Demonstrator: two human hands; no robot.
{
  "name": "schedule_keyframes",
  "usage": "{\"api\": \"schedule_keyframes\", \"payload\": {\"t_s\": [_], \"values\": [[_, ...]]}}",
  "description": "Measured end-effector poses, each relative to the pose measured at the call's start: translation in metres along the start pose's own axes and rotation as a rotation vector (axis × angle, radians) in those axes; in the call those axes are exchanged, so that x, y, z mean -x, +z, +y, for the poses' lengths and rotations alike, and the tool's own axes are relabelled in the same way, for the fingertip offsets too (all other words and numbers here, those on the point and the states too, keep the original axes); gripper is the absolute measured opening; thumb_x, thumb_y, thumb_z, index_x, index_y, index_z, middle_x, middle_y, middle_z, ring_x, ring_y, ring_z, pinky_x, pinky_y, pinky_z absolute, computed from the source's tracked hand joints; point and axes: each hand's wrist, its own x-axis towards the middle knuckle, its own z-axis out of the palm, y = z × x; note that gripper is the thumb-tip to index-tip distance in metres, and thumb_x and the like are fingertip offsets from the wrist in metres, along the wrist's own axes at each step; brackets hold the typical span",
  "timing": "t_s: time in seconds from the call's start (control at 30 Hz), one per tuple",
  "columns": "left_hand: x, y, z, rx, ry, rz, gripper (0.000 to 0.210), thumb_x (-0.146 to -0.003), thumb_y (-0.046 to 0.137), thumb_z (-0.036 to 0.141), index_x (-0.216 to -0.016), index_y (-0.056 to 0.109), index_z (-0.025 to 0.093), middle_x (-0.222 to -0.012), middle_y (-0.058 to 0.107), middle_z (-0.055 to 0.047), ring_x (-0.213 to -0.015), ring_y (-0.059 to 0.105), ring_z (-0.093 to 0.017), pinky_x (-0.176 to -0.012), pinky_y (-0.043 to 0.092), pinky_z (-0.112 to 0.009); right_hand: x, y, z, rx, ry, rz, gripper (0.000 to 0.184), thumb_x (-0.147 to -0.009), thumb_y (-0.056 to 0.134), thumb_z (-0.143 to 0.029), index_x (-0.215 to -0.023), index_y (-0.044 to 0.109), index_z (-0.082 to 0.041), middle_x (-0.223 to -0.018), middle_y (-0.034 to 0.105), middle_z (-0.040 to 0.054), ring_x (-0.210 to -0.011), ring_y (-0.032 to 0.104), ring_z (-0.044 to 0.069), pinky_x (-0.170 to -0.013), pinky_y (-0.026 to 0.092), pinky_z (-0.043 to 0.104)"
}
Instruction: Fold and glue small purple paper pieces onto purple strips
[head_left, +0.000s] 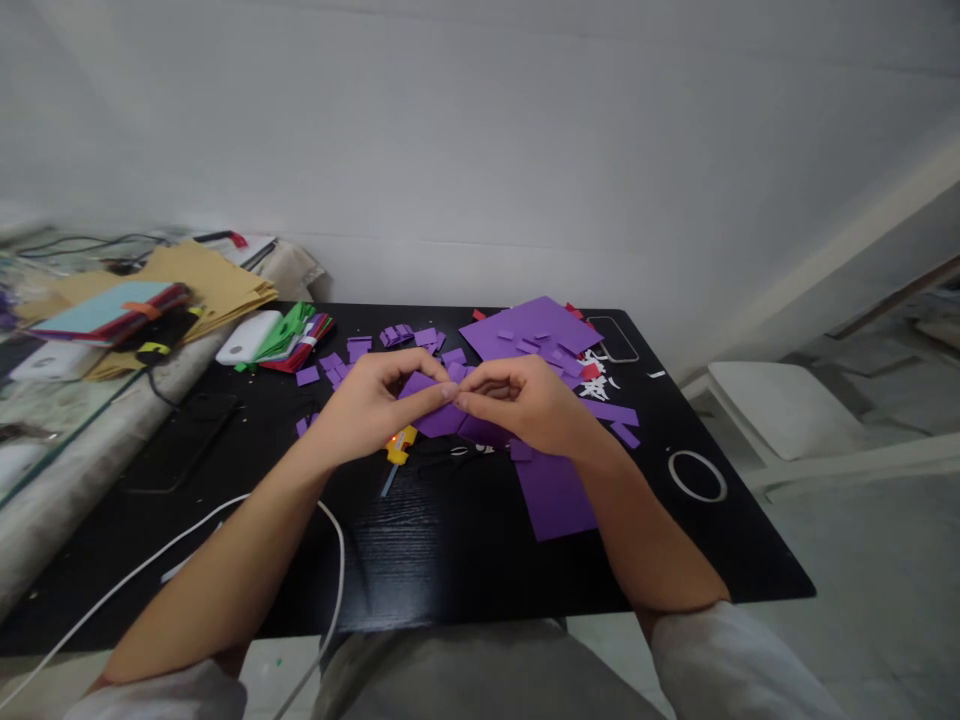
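Both hands meet over the middle of the black table. My left hand is closed with thumb and fingers pinching a folded piece of purple paper. From the other side my right hand pinches the same paper, its fingertips touching those of the left. Whether something smaller sits between the fingertips is hidden. Beneath the left wrist lies a yellow glue gun with a glue stick poking out toward me. Dark-handled pliers rest below the paper. A purple sheet lies under my right forearm.
Small purple strips are scattered behind my hands. A larger purple sheet and white scraps lie at the back right. A tape ring sits near the right edge. Colored paper bundles stand left; a white cable loops in front.
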Motion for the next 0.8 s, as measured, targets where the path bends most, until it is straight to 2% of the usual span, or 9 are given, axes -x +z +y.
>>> {"api": "schedule_keyframes", "payload": {"t_s": [0.13,0.3,0.5,0.6,0.7,0.8], "values": [[-0.002,-0.008,-0.003,0.076,-0.043,-0.021,0.026,-0.087,0.078,0.042,-0.081,0.076,0.017,-0.068,0.068,-0.001,-0.058,0.057,-0.012,-0.053,0.043,-0.022,-0.002,-0.002,0.001,0.041,-0.017,-0.002,0.016,-0.086,0.079,-0.036,-0.086,0.079,-0.02,-0.081,0.077,0.0012,-0.074,0.07,0.016,-0.071,0.056,0.029],[-0.005,-0.016,-0.005,0.142,-0.057,0.057,0.026,-0.084,0.081,0.041,-0.076,0.074,0.017,-0.064,0.067,-0.001,-0.053,0.055,-0.01,-0.049,0.043,-0.021,-0.005,-0.003,0.004,0.05,-0.039,0.041,0.015,-0.087,0.079,-0.035,-0.089,0.081,-0.021,-0.087,0.08,0.0024,-0.081,0.072,0.018,-0.079,0.058,0.033],[-0.008,-0.015,-0.009,0.174,0.004,0.254,0.021,-0.088,0.075,0.035,-0.076,0.071,0.018,-0.069,0.069,-0.001,-0.063,0.061,-0.012,-0.061,0.051,-0.023,-0.007,-0.005,0.005,0.044,-0.021,0.108,0.013,-0.086,0.079,-0.033,-0.086,0.079,-0.02,-0.086,0.078,0.003,-0.083,0.072,0.018,-0.081,0.059,0.034],[-0.01,-0.012,-0.016,0.281,-0.002,0.308,0.022,-0.097,0.066,0.041,-0.089,0.071,0.021,-0.083,0.072,-0.002,-0.075,0.068,-0.014,-0.071,0.056,-0.025,-0.009,-0.004,0.007,0.018,-0.041,0.163,0.014,-0.086,0.079,-0.035,-0.087,0.078,-0.021,-0.088,0.079,0.0032,-0.087,0.073,0.019,-0.086,0.059,0.036],[-0.011,-0.003,-0.02,0.384,-0.027,0.296,0.028,-0.093,0.07,0.046,-0.107,0.067,0.022,-0.096,0.072,-0.003,-0.084,0.069,-0.015,-0.074,0.058,-0.026,-0.013,-0.002,0.013,-0.041,-0.057,0.26,0.018,-0.083,0.082,-0.037,-0.091,0.077,-0.022,-0.094,0.078,0.0042,-0.093,0.074,0.02,-0.093,0.06,0.039],[-0.011,0.01,-0.018,0.434,-0.024,0.2,0.038,-0.083,0.083,0.038,-0.11,0.062,0.021,-0.097,0.07,-0.002,-0.083,0.068,-0.013,-0.076,0.058,-0.025,-0.017,0.001,0.02,-0.127,-0.03,0.337,0.025,-0.078,0.085,-0.034,-0.095,0.072,-0.021,-0.095,0.075,0.0039,-0.095,0.073,0.02,-0.095,0.06,0.039]]}}
